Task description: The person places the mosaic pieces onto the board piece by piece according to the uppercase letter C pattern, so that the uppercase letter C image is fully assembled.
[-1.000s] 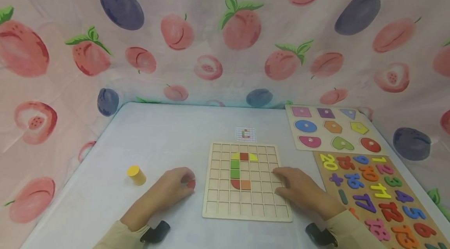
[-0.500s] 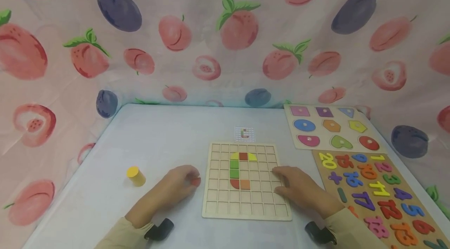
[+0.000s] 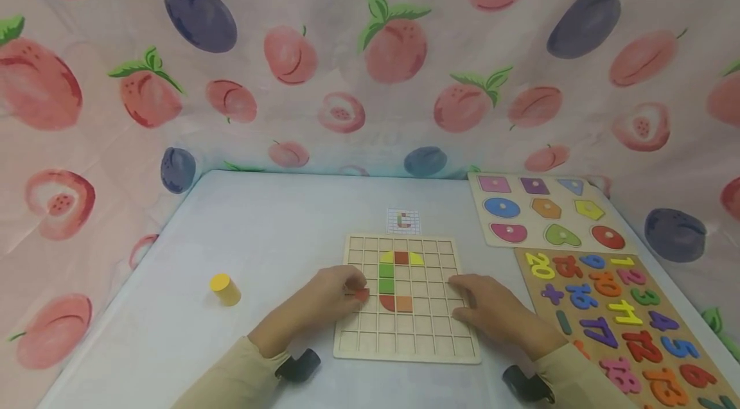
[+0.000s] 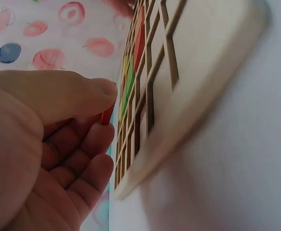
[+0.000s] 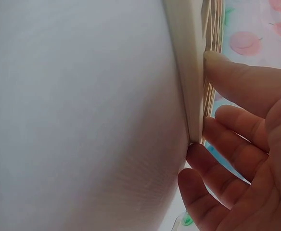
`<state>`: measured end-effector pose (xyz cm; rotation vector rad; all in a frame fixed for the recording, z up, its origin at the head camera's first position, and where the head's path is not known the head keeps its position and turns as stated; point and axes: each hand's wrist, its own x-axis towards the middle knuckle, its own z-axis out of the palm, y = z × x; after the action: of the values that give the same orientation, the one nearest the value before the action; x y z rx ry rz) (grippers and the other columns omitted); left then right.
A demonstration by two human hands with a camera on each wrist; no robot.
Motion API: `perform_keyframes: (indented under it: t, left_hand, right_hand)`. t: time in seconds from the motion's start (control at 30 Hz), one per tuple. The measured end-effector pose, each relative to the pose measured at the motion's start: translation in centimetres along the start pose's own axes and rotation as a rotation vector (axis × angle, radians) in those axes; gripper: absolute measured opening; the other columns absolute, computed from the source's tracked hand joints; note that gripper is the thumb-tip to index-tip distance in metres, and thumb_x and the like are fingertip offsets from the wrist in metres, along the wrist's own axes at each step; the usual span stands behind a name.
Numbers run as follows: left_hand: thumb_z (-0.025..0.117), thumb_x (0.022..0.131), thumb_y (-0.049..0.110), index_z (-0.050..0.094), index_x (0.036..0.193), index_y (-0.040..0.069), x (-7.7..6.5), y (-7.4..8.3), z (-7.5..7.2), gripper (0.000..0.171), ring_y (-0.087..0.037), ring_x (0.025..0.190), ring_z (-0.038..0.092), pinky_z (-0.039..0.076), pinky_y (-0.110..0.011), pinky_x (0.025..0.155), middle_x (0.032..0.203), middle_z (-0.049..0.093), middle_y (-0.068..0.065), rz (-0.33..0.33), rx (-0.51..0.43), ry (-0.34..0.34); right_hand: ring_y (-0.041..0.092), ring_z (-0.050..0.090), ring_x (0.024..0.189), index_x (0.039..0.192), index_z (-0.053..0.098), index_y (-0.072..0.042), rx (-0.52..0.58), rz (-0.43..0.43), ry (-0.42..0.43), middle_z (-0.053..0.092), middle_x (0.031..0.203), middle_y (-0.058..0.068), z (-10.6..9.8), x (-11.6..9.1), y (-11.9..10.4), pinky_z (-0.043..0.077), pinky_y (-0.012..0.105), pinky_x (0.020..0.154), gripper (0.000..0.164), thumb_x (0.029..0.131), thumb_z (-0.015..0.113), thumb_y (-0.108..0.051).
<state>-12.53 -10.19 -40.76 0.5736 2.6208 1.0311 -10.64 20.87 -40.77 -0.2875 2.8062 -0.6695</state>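
Observation:
My left hand (image 3: 329, 298) pinches a small red tile (image 3: 361, 294) between thumb and fingers, over the left side of a square wooden grid board (image 3: 414, 343). In the left wrist view the red tile (image 4: 106, 117) shows as a thin edge under the thumb tip. Set in the board's cells are yellow curved tiles (image 3: 416, 259) on either side of a dark red square (image 3: 401, 257), two green squares (image 3: 386, 270) below, then a red rounded tile (image 3: 387, 302) and an orange square (image 3: 404, 304). My right hand (image 3: 496, 307) rests on the board's right edge, thumb and fingertips touching it, fingers relaxed.
A small printed pattern card (image 3: 403, 221) lies behind the board. Left of my hand stands a yellow cylinder (image 3: 225, 289). On the right lie a shape puzzle (image 3: 534, 224) and a number puzzle (image 3: 584, 316). A fruit-print cloth (image 3: 358, 43) hangs behind the table.
My left hand has moved right with the red tile, from beside the board to over its left columns. My right hand has stayed on the right edge.

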Motion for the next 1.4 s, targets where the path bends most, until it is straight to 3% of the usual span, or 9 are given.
perform_keyframes:
  t: [0.37,0.67,0.97,1.17,1.4]
  left_hand:
    - [0.072,0.091,0.014,0.069,0.104,0.013,1.9,1.4,1.1,0.014,-0.009,0.095,0.062,0.053,-0.029,0.085,0.103,0.067,0.004,0.120,0.020,-0.043]
    - [0.075,0.090,0.012,0.069,0.109,0.007,2.9,2.7,2.3,0.021,-0.007,0.095,0.060,0.052,-0.027,0.087,0.102,0.067,0.004,0.175,0.068,-0.042]
    - [0.076,0.088,0.014,0.069,0.109,0.013,3.6,3.6,3.3,0.022,-0.006,0.095,0.058,0.051,-0.026,0.088,0.102,0.065,0.008,0.170,0.085,-0.052]
    - [0.074,0.090,0.014,0.071,0.109,0.011,4.2,4.1,4.0,0.019,-0.006,0.096,0.060,0.051,-0.027,0.088,0.102,0.068,0.006,0.191,0.096,-0.072]
    - [0.071,0.093,0.016,0.071,0.111,0.012,4.3,4.3,4.4,0.018,-0.005,0.091,0.058,0.050,-0.026,0.088,0.098,0.066,0.008,0.170,0.079,-0.107]
  right_hand:
    - [0.043,0.044,0.134,0.137,0.058,-0.005,0.002,0.016,0.005,0.056,0.139,0.018,0.1,0.0,0.0,0.034,0.058,0.109,0.056,0.085,0.076,-0.017]
    - [0.042,0.045,0.133,0.136,0.059,-0.004,0.002,-0.003,0.002,0.057,0.138,0.017,0.1,0.0,-0.1,0.034,0.058,0.109,0.056,0.086,0.077,-0.017]
    - [0.042,0.045,0.133,0.137,0.059,-0.003,0.001,-0.008,-0.006,0.057,0.138,0.017,-0.1,0.0,-0.1,0.035,0.059,0.108,0.056,0.086,0.077,-0.019]
    - [0.042,0.046,0.133,0.136,0.059,-0.003,0.001,-0.010,-0.004,0.058,0.138,0.017,0.0,0.1,0.0,0.034,0.058,0.108,0.056,0.086,0.078,-0.018]
    - [0.042,0.045,0.134,0.137,0.059,-0.004,0.011,-0.007,-0.004,0.057,0.139,0.017,-0.1,0.1,0.1,0.033,0.058,0.109,0.056,0.086,0.077,-0.017]
